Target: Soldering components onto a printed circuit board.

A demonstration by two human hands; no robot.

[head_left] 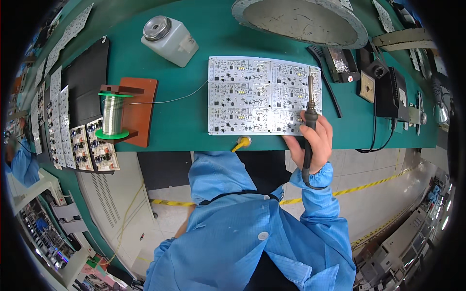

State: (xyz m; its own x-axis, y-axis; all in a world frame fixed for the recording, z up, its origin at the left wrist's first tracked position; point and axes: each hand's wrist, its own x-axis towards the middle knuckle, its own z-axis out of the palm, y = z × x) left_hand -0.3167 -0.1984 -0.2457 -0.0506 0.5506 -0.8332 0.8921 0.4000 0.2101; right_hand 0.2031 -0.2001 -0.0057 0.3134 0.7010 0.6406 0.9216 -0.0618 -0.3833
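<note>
My right hand (pixel 318 145) is closed round the dark handle of a soldering iron (pixel 310 104). The iron points away from me, its metal tip over the right part of a white circuit board panel (pixel 240 97). That hand rests by the panel's near right corner, thumb at its edge. Of my left hand (pixel 186 222), only a sliver of skin shows below the table edge; blue cloth hides its fingers. Left of the panel, a spool of solder wire (pixel 113 115) with green flanges sits on a reddish-brown stand (pixel 141 114). Its loose wire reaches the panel's left edge.
A whitish bottle (pixel 171 42) with a metal cap stands behind the spool. A large grey lamp hood (pixel 301 22) overhangs the far side. To the right are a soldering station (pixel 392 94), a sponge (pixel 367 87) and a black brush (pixel 330 87). More boards (pixel 101 145) lie left.
</note>
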